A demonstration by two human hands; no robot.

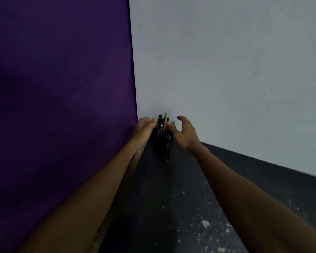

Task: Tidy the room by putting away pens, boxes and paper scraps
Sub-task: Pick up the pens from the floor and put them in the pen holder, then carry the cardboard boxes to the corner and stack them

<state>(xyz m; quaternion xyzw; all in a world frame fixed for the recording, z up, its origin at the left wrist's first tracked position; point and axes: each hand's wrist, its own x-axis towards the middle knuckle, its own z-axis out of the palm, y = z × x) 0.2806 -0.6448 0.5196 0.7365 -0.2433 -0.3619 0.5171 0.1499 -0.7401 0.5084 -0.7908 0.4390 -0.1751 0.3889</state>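
From the camera on my head, I see both my bare arms stretched out in front of me toward a corner.

Between my two hands stands a dark black pen holder (161,141) on the dark, speckled floor (171,207). It sits right where the walls meet. A bunch of black pens with one yellow pen (162,122) sticks up out of its top.

My left hand (144,125) is just to the left of the pens. Its fingers are stretched out flat and point at the pens. The fingertips look like they touch the bunch, but I cannot tell for sure, because it is small and dark there. This hand is not closed around anything.

My right hand (183,132) is just to the right of the pens. The fingers are spread and curled a little, like a loose cup. One fingertip is right by the top of the pens. It grips nothing that I can see.

Left of my left arm is a big dark purple wall (62,88). Past my right hand is a pale grey-white wall (226,70).

Little white paper scraps (206,223) lie on the floor near my right arm.
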